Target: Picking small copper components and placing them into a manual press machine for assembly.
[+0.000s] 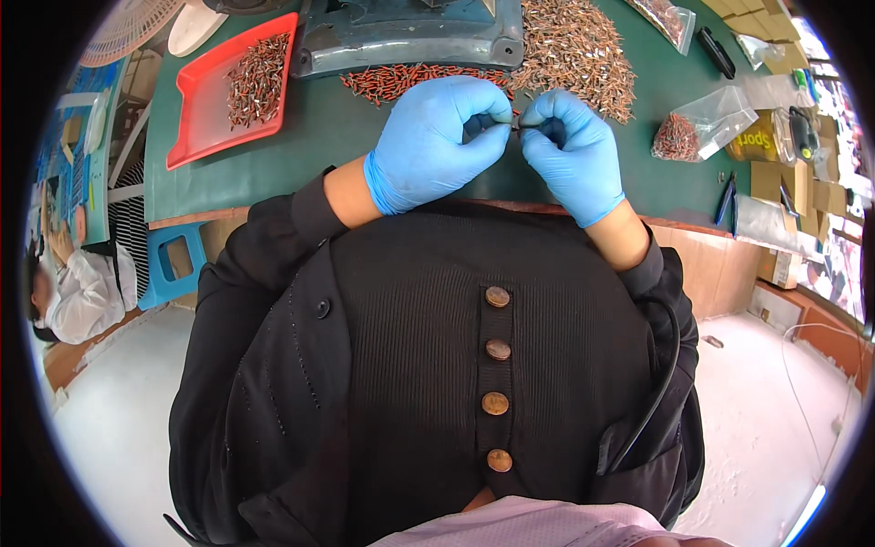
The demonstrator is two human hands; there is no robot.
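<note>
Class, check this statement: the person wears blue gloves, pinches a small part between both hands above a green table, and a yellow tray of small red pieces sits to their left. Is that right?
Not quite. The tray is red, not yellow, as the head view shows. The rest holds: the left hand and right hand wear blue gloves and pinch a small part together above the green table, and the tray of small red pieces sits to the person's left.

tray (pixel 187 128) left on table (pixel 328 146) | parts pile (pixel 574 46) behind hands

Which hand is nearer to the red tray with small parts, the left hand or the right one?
Left. The left hand is just right of the red tray, with bare green table between. The right hand is farther right, beyond the left.
</note>
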